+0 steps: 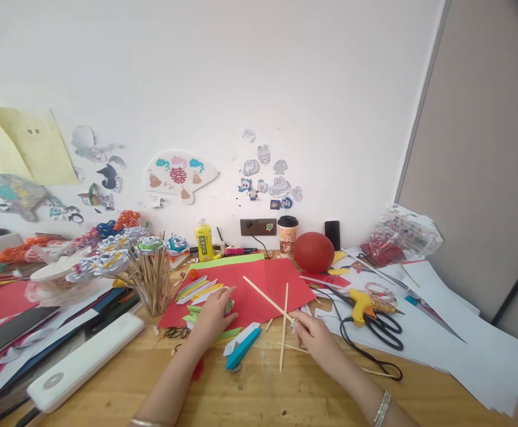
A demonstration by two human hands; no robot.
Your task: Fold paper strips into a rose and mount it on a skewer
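Note:
My left hand [218,309] reaches over the folded paper strips [201,292] at the left of the red paper [245,287]. Its fingers are apart, and a small green piece shows partly beneath them. My right hand [313,335] pinches the end of a thin wooden stick [261,292], which slants up and left over the red paper. A second stick [284,332] crosses it, roughly upright in the view, just left of my right fingers. A blue folded strip [243,350] and a white one [242,338] lie on the wooden table [241,397] between my hands.
Left are a container of sticks [152,284] and a white device [85,362]. A yellow bottle [204,240], a lidded cup [287,236] and a red balloon [313,252] stand behind. Right are a glue gun [363,305], black-handled scissors [383,329], a cable and white paper [476,350].

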